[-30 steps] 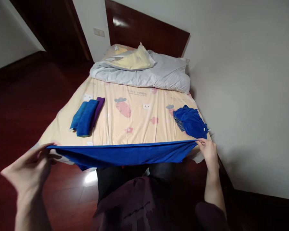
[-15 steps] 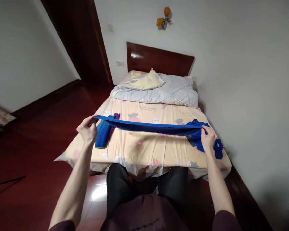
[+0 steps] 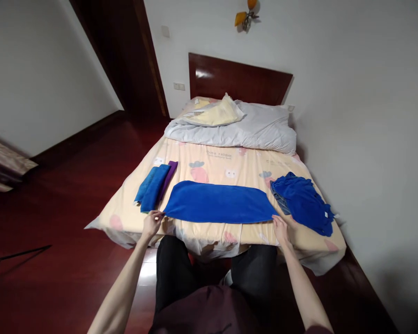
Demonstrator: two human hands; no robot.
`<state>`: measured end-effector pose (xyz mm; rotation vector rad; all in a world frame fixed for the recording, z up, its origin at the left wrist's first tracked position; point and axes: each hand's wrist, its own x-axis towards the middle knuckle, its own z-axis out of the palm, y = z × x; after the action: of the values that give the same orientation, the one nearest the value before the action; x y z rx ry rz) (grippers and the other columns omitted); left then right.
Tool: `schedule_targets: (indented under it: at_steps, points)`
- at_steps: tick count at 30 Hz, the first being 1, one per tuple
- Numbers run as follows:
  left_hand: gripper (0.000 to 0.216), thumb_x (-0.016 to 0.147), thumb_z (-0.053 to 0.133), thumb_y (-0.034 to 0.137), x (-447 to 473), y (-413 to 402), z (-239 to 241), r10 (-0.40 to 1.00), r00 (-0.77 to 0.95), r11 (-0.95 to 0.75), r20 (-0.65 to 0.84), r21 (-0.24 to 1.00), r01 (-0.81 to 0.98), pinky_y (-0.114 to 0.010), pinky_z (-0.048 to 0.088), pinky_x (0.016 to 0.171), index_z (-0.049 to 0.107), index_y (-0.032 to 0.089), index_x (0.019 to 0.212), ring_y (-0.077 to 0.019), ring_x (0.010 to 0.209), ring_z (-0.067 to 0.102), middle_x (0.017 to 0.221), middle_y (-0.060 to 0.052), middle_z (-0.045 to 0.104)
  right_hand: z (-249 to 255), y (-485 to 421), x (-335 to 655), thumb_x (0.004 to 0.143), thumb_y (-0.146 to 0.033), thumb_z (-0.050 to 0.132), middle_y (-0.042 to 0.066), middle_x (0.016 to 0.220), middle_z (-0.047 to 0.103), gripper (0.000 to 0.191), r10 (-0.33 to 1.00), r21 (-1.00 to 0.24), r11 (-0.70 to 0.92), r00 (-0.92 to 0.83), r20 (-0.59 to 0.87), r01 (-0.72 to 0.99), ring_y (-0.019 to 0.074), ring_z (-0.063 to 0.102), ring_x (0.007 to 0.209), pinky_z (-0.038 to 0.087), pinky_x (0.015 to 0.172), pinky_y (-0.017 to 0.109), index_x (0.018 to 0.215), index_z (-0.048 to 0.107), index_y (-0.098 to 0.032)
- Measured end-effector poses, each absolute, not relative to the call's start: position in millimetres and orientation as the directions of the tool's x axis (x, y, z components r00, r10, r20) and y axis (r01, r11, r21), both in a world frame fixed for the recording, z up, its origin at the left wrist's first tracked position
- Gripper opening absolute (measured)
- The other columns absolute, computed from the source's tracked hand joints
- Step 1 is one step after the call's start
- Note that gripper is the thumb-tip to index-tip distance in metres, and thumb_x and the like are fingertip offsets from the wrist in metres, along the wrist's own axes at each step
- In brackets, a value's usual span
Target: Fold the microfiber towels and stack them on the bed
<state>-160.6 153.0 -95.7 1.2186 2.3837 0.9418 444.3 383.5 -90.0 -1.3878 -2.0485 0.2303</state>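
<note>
A blue towel lies stretched out as a wide strip across the near part of the bed. My left hand pinches its near left corner, and my right hand pinches the near right corner. Just left of the towel are folded blue cloths with a folded purple cloth beside them. To the right, a crumpled pile of blue cloth rests close to the bed's right edge, with a greyish piece showing under its left side.
Toward the dark wooden headboard lie a rolled-back grey quilt and a pale yellow cloth. A wall runs along the right of the bed. On the left floor is a thin black bar, and a curtain hangs farther left.
Both hands have come down and toward me with the towel. Held taut in the air before, it now lies spread flat on the bed.
</note>
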Motion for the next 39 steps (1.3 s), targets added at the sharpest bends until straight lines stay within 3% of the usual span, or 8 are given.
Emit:
schedule_targets:
  at_steps: [3,7,16,23,29,35,37,39]
  points:
    - [0.03,0.079,0.057,0.031,-150.0,151.4,-110.6,0.834,-0.552,0.424,-0.015,0.658,0.622,-0.037,0.054,0.099,0.079,0.016,0.093,-0.0278,0.104,0.067,0.107,-0.012,0.07,-121.1,382.2,450.7,0.084,-0.022,0.047,0.014,0.101,0.079,0.03,0.904,-0.49,0.399,-0.242,0.352,0.775,0.0257,0.076,0.09,0.061,0.092,0.044,0.085,0.076,-0.017]
    - [0.031,0.077,0.056,0.028,-143.2,150.0,-116.9,0.848,-0.53,0.426,-0.026,0.629,0.65,-0.035,0.057,0.093,0.081,0.016,0.092,-0.0297,0.112,0.064,0.111,-0.013,0.071,-140.3,383.9,459.9,0.08,-0.021,0.048,0.016,0.098,0.079,0.027,0.91,-0.51,0.358,-0.168,0.379,0.782,0.0269,0.075,0.09,0.06,0.092,0.046,0.082,0.075,-0.017]
    - [0.042,0.081,0.048,0.016,-172.1,133.8,-136.6,0.859,-0.505,0.484,-0.082,0.454,0.748,-0.035,0.051,0.098,0.082,0.015,0.105,-0.0304,0.112,0.065,0.116,-0.011,0.076,-140.1,366.8,472.4,0.082,-0.019,0.047,0.015,0.094,0.077,0.028,0.956,-0.485,0.246,-0.126,0.267,0.839,0.0265,0.072,0.083,0.059,0.086,0.043,0.085,0.075,-0.015]
    - [0.037,0.083,0.053,0.02,-176.4,121.4,-134.3,0.866,-0.49,0.485,-0.105,0.42,0.767,-0.032,0.052,0.093,0.082,0.02,0.107,-0.028,0.109,0.065,0.118,-0.007,0.077,-141.2,346.3,473.5,0.082,-0.011,0.049,0.011,0.096,0.075,0.027,0.979,-0.429,0.182,-0.124,0.159,0.885,0.0233,0.071,0.085,0.058,0.085,0.036,0.085,0.076,-0.016]
    - [0.039,0.088,0.05,0.021,-176.2,120.5,-135.4,0.885,-0.451,0.463,-0.113,0.293,0.836,-0.032,0.054,0.091,0.081,0.023,0.11,-0.0271,0.109,0.067,0.117,-0.009,0.077,-128.6,348.4,463.4,0.086,-0.006,0.05,0.014,0.115,0.074,0.032,0.997,-0.282,0.028,-0.048,-0.067,0.959,0.0227,0.071,0.101,0.053,0.094,0.03,0.102,0.077,-0.015]
    - [0.03,0.088,0.054,0.021,-188.4,147.0,-113.9,0.885,-0.323,0.374,-0.336,0.098,0.922,-0.043,0.054,0.093,0.082,0.022,0.101,-0.0333,0.108,0.07,0.104,-0.015,0.077,-95.0,376.0,452.1,0.085,-0.003,0.056,0.016,0.111,0.074,0.033,0.923,0.035,0.019,-0.004,-0.385,0.999,0.026,0.072,0.101,0.052,0.086,0.033,0.107,0.077,-0.018]
    - [0.031,0.09,0.054,0.024,-179.6,164.7,-107.1,0.915,-0.27,0.311,-0.299,0.097,0.945,-0.047,0.053,0.096,0.081,0.021,0.105,-0.0354,0.113,0.067,0.109,-0.016,0.077,-83.3,383.4,427.4,0.089,-0.005,0.054,0.019,0.117,0.073,0.036,0.915,0.091,0.065,-0.023,-0.402,0.994,0.0284,0.071,0.106,0.052,0.089,0.036,0.115,0.076,-0.018]
    - [0.036,0.095,0.051,0.028,-158.0,186.8,-101.0,0.965,-0.231,0.249,-0.125,0.152,0.957,-0.048,0.05,0.103,0.076,0.021,0.12,-0.0348,0.123,0.063,0.127,-0.016,0.072,-74.0,384.7,385.3,0.094,-0.013,0.053,0.019,0.131,0.068,0.038,0.938,0.045,0.148,-0.125,-0.322,0.988,0.0299,0.067,0.115,0.052,0.095,0.039,0.127,0.072,-0.02]
